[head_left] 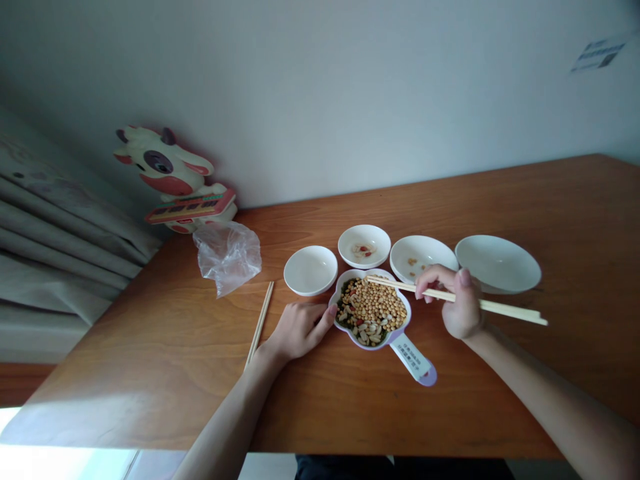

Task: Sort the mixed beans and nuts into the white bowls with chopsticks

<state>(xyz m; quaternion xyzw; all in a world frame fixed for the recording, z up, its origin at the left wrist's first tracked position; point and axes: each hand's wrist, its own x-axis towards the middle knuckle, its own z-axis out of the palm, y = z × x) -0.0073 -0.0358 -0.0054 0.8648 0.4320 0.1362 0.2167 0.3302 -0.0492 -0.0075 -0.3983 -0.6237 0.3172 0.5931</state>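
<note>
My right hand (457,300) is closed round a pair of pale chopsticks (510,309). Their tips reach over the far side of a scalloped dish with a handle (415,360), white with a lilac rim. Soybeans (377,301), whitish peanuts (369,332), a few red bits and something dark green fill the dish. On its left side, my left hand (303,328) presses the thumb to the rim, other fingers curled and partly hidden. Just behind stand a white bowl (364,263) with reddish bits and another white bowl (430,248) with several soybeans.
A white bowl (311,271) is at the left and a larger one (497,265) at the right. A second pair of chopsticks (261,320) lies beside my left forearm. Farther left are a crumpled plastic bag (229,257) and a cow toy (175,173) with a keyboard.
</note>
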